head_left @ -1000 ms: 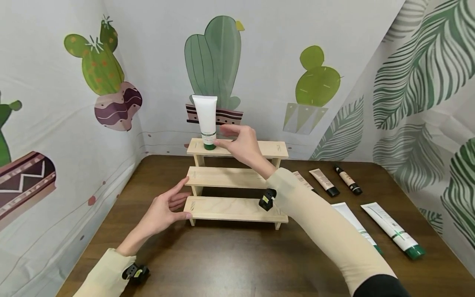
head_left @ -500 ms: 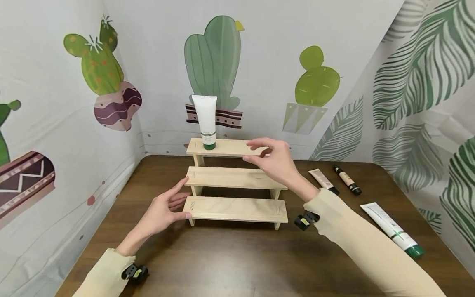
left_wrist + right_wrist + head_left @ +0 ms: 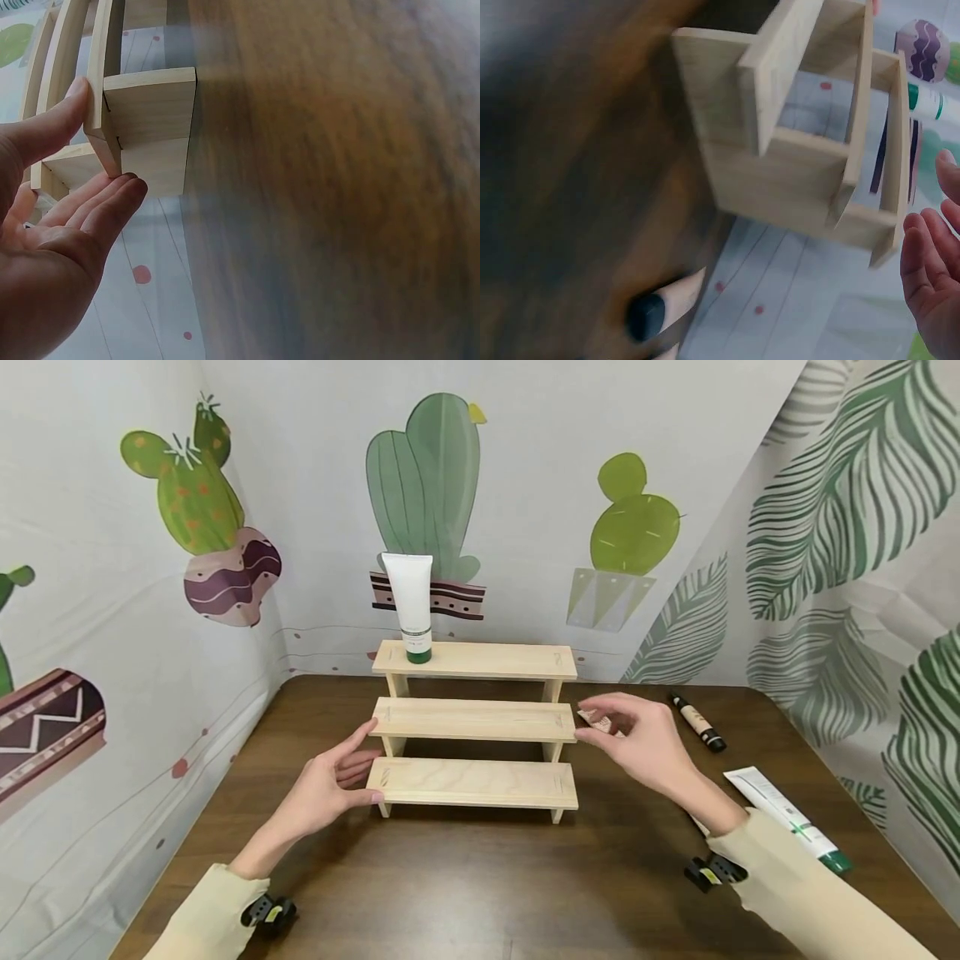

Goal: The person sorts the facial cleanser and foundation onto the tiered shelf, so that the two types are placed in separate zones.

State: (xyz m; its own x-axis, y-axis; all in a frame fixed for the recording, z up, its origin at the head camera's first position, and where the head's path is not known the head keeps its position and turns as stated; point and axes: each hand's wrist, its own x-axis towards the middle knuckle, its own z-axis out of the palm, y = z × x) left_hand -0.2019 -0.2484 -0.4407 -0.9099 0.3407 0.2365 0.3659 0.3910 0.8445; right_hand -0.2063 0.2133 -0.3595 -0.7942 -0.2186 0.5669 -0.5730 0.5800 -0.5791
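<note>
Tube (image 3: 597, 722) partly behind right hand (image 3: 647, 743)

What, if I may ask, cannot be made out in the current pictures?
Head view: most of the beige tube, behind the right grip.
Head view: what the pale sliver belongs to; the right arm covers the rest.
Head view: print on the upright white tube, too small.
Right wrist view: any print on the black-capped tube, blurred.
Left wrist view: far ends of the wooden stand, cut off by the top edge.
</note>
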